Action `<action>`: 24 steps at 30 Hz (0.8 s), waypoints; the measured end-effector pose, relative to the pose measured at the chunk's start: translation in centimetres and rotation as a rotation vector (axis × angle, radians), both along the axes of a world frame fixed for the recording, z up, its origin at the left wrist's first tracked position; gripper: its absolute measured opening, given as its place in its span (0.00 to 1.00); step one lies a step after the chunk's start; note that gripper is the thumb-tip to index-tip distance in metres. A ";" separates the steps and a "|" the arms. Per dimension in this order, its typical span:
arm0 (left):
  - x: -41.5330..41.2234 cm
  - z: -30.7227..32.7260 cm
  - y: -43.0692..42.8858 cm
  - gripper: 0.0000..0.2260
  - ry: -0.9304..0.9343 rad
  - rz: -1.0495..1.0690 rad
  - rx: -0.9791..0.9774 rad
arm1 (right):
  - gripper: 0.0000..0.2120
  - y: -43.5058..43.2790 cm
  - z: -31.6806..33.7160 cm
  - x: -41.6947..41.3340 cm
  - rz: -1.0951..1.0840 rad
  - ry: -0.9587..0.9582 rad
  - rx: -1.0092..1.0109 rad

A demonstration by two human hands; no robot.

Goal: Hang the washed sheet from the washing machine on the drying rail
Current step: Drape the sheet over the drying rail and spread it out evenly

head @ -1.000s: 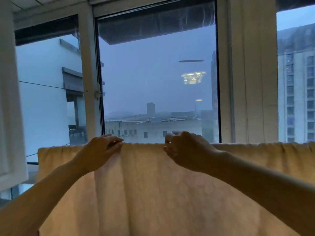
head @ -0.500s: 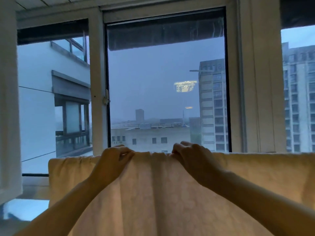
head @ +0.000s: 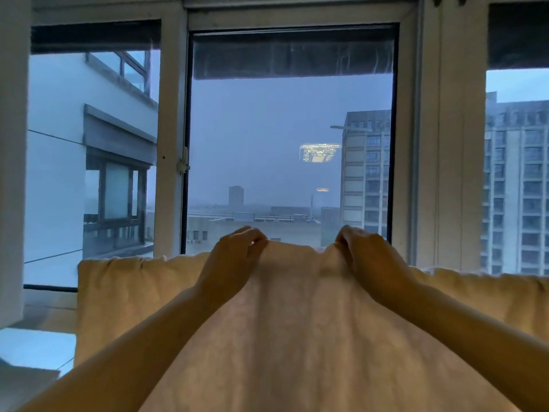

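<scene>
Left hand (head: 234, 257) and right hand (head: 370, 257) each pinched the cream sheet (head: 297, 328) at its top fold, fingers curled. Sheet hung draped near the window (head: 291, 138), middle raised; rail hidden.

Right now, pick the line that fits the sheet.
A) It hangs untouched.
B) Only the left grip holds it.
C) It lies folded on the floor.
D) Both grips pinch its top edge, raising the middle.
D: the left grip and the right grip each pinch the top edge of the sheet, and the stretch between them stands higher than the parts to either side.
</scene>
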State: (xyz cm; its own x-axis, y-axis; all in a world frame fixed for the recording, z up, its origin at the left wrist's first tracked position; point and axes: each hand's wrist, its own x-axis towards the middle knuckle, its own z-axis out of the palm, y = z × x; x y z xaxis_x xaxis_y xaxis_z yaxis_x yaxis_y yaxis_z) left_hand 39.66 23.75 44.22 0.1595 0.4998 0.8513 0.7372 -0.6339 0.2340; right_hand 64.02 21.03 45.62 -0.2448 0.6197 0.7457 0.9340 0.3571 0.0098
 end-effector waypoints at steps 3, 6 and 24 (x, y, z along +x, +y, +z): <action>1.4 -1.0 0.1 0.08 0.122 -0.128 -0.024 | 0.05 -0.2 -0.9 1.3 0.023 -0.088 -0.037; 1.7 -1.3 0.3 0.08 0.149 -0.167 -0.028 | 0.06 -0.6 -1.1 2.2 -0.032 -0.140 0.008; -8.8 -2.1 0.6 0.06 0.074 0.119 -0.200 | 0.09 1.5 -1.0 -4.4 0.239 -0.125 -0.024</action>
State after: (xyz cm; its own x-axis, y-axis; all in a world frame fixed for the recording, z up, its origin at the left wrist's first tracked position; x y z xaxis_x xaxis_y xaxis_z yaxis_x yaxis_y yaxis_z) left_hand 30.90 24.38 42.10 0.1479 0.6763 0.7216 0.8237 -0.4881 0.2886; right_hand 59.60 22.49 44.66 -0.4758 0.5499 0.6865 0.8149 0.5692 0.1090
